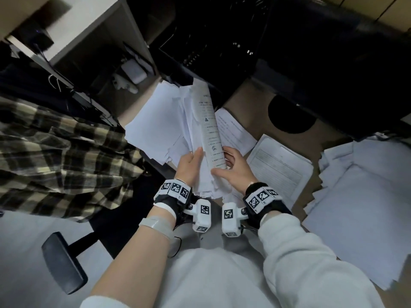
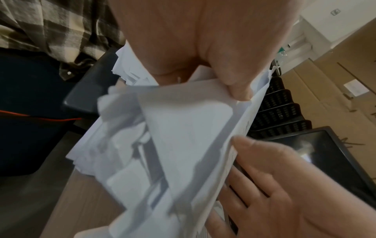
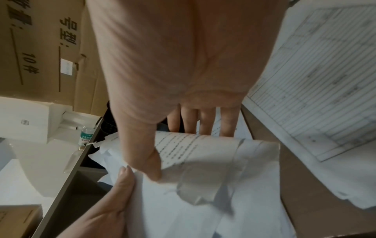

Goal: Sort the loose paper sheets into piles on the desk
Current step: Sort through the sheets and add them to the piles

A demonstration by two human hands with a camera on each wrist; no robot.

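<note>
Loose sheets [image 1: 200, 134]: light, limp, slippery, crease-prone; left hand [image 1: 190, 164] grips the bundle, right hand [image 1: 235, 170] pinches the printed sheet [image 1: 210, 127]. Best held by edges.

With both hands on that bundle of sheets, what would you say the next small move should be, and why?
Probably peel the curled printed sheet free with the right hand, which pinches it, thumb on top, while the left hand holds the loose bundle of white sheets. Then lay it on a pile, perhaps the printed form sheets on the brown desk.
</note>
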